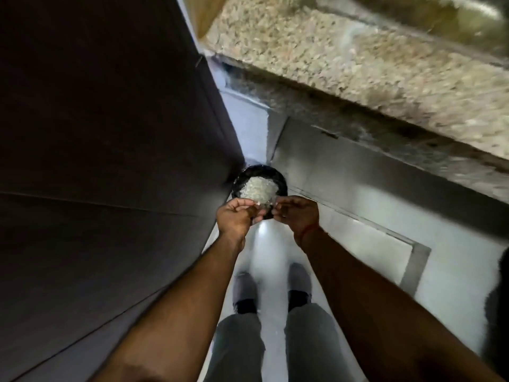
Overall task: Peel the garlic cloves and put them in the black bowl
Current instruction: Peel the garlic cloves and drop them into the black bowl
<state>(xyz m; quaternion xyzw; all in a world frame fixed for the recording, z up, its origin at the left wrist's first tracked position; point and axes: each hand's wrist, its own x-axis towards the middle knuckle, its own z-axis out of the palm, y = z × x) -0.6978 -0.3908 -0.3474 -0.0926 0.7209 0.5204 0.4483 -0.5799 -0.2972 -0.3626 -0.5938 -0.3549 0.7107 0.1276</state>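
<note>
1. The left hand (234, 216) and the right hand (296, 213) are meeting over the near rim of the black bowl (283, 183), both standing out in front of the person above the floor (270, 244).
2. Between the two grips a small pale, papery bit (263, 206) is showing; it is too blurred to tell whether it is a garlic clove, its skin, or both.
3. The left grip is curling its fingers and thumb toward that pale bit, and the right grip is pinching in from the other side; both appear to be grasping it, though the exact contact is blurred.
4. The bowl is lying just beyond the grips and below them, and which hand is nearer it cannot be told; the coming move probably calls only for a short drop forward.
5. The pale bit is running roughly across, from one grip to the other, so pulling the hands apart would likely be stripping the skin.
6. The bowl is looking round, dark and shallow, holding a heap of whitish, flaky pieces (257, 188); whether these are peeled cloves or skins cannot be told.
7. The speckled stone worktop (358, 64) is lying well beyond the grips, to the upper right, and a dark panel (96, 133) is standing to the left of the left grip.
</note>
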